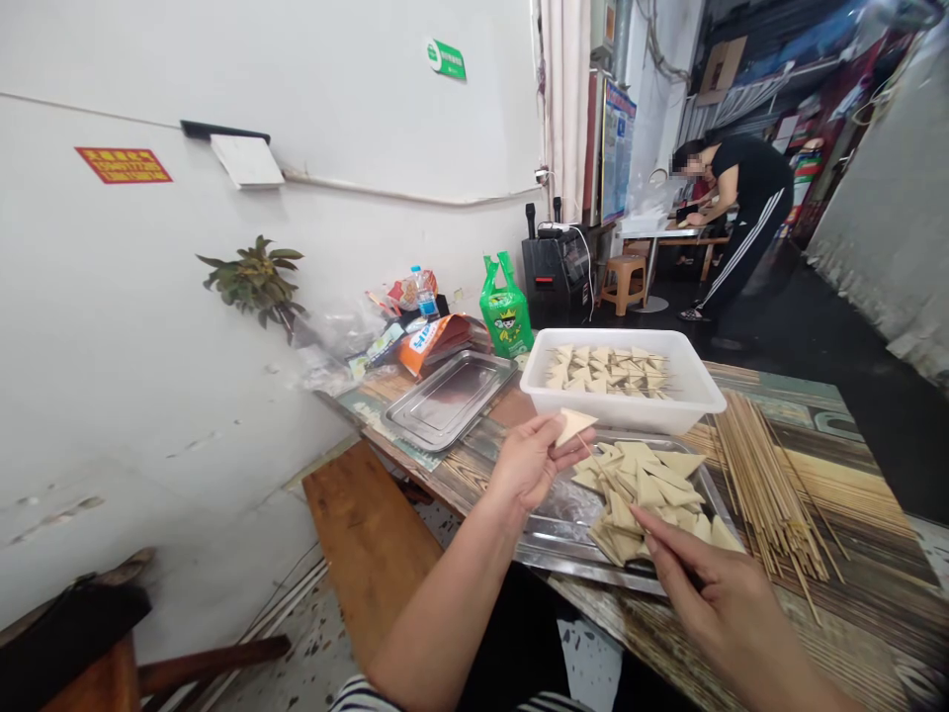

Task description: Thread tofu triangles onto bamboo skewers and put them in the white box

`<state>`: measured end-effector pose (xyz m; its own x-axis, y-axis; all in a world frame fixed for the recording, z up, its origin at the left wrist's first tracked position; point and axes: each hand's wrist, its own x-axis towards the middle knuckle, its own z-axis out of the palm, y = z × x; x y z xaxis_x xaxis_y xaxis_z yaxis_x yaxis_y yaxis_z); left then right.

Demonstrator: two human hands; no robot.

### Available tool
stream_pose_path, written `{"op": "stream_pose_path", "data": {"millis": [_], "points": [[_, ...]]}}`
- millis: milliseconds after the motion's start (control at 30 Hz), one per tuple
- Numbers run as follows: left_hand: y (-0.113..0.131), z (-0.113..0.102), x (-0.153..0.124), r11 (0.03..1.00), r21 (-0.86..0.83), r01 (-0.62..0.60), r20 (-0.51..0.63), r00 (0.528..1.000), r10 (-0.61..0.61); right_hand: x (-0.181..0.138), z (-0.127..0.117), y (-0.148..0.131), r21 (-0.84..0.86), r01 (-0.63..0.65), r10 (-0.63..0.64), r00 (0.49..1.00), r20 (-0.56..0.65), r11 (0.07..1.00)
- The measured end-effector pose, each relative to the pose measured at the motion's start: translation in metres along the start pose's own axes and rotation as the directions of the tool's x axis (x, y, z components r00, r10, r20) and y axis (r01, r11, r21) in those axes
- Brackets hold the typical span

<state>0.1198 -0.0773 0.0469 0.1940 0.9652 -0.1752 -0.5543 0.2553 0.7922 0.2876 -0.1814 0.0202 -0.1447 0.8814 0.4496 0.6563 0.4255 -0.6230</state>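
Between the thumb and fingers of my left hand (530, 460) is a pale triangular tofu piece (574, 425). My right hand (708, 574) pinches a thin bamboo skewer (604, 475), whose far end meets the triangle; whether it has pierced through I cannot tell. Below both hands, a metal tray (563, 559) bears a heap of similar tofu triangles (652, 485). Just behind it stands a white plastic tub (623, 403) with rows of skewered triangles (608, 368) inside. To the right of the tray lies a bundle of loose bamboo skewers (775, 485) on the wooden table (837, 460).
Another metal tray (452, 396) sits at the table's left, beside an orange package (437, 341) and a green plastic bag (507, 307). A wooden bench (371, 544) runs along the left. Farther back, a person (741, 208) bends over a white table (659, 229) near a stool (623, 284).
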Motion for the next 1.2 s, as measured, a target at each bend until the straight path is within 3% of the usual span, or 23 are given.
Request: {"op": "stream_pose_path", "data": {"millis": [300,467,1200], "points": [[-0.001,0.003,0.004,1.000,-0.012,0.016,-0.036,0.999,-0.017,-0.003,0.009,0.002,-0.022,0.036,-0.036,0.999,-0.019,0.999],[-0.003,0.005,0.006,0.999,-0.050,-0.006,-0.074,0.997,0.002,-0.006,0.017,0.004,-0.008,-0.014,0.014,0.999,-0.040,1.000],[-0.013,0.011,-0.002,0.996,-0.081,0.049,-0.053,0.997,-0.053,-0.007,0.025,0.007,0.006,-0.053,0.053,0.996,-0.068,0.999]]}}
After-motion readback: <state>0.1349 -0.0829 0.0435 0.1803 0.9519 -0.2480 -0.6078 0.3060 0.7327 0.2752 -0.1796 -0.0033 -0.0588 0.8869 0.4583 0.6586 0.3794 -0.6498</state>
